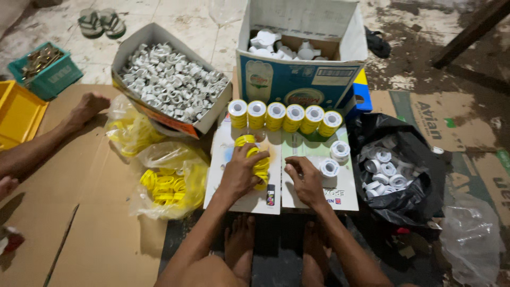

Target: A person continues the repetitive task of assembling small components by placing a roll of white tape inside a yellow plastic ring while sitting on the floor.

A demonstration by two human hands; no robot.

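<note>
Your left hand (240, 172) wraps tight around the light, slippery stack of yellow plastic rings (258, 159), so hold its sides, while your right hand (305, 178) pinches 1 small white tape roll (329, 168).

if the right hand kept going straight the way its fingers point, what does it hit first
Probably the white roll lying right beside the right hand, just ahead of its fingertips on the flat board. Farther along sits another white spool. Depth is hard to judge.

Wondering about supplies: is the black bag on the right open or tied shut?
Open: the black bag gapes, showing white rolls inside.
</note>
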